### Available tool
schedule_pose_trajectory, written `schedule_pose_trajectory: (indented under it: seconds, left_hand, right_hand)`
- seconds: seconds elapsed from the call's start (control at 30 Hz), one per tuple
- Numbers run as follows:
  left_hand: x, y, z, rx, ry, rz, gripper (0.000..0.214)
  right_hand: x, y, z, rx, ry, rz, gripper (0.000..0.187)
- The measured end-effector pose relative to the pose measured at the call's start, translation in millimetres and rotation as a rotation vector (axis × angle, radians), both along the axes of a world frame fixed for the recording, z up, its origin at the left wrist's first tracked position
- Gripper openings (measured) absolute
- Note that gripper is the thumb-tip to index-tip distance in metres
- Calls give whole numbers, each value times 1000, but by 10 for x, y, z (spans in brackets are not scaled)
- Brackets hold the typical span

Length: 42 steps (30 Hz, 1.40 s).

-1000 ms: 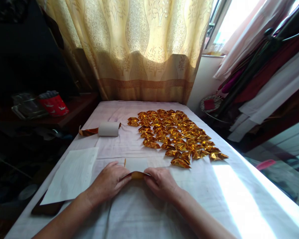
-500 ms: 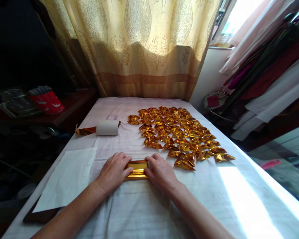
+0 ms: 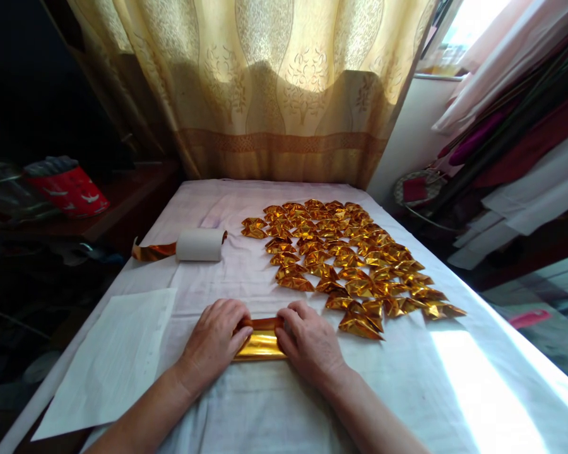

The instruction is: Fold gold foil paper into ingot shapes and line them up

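Observation:
A partly folded sheet of gold foil paper (image 3: 261, 344) lies on the cloth-covered table before me. My left hand (image 3: 219, 331) grips its left end, with the thumb on top and the fingers curled at the far edge. At the right end, my right hand (image 3: 307, 337) pinches it the same way. The far edge of the foil is raised and looks darker, the near part shiny. Beyond my right hand, rows of folded gold foil ingots (image 3: 334, 255) spread over the table. The foil's ends are hidden under my fingers.
A white cardboard tube (image 3: 199, 244) with gold foil strip in it lies at the left. Nearer, a white paper sheet (image 3: 116, 353) rests on the table's left side. A red cup (image 3: 71, 191) stands on a dark cabinet. Curtains (image 3: 284, 94) hang behind; clothes hang at the right.
The far edge of the foil has been lifted and turned up by both hands, which keep their hold on the ends. The whole view has shifted slightly.

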<state>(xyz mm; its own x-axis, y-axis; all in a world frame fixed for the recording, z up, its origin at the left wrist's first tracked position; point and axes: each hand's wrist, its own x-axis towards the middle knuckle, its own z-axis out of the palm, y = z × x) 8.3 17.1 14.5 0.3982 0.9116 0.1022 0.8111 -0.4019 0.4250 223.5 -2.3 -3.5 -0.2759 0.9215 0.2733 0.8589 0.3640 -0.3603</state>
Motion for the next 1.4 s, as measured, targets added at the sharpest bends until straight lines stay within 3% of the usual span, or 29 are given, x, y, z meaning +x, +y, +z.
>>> schedule_pose_trajectory:
  seconds: [0.1,0.27,0.5,1.1,1.4]
  left_hand:
    - [-21,1,-65,38,-80,-31,6]
    - [-55,4,-146,86,-158,-62,4]
    - [-92,33,-184,102,-241,32,22]
    - [-90,54,-186,108,-301,60,11]
    - [-80,58,-163,122,-289,59,12]
  right_hand:
    - [18,8,-37,48,47,16,29]
    - [71,38,-89,33,189,41,12]
    - [106,51,-105,20,325,37,17]
    - [108,47,-77,83,320,56,20]
    - [114,51,-66,43,358,45,15]
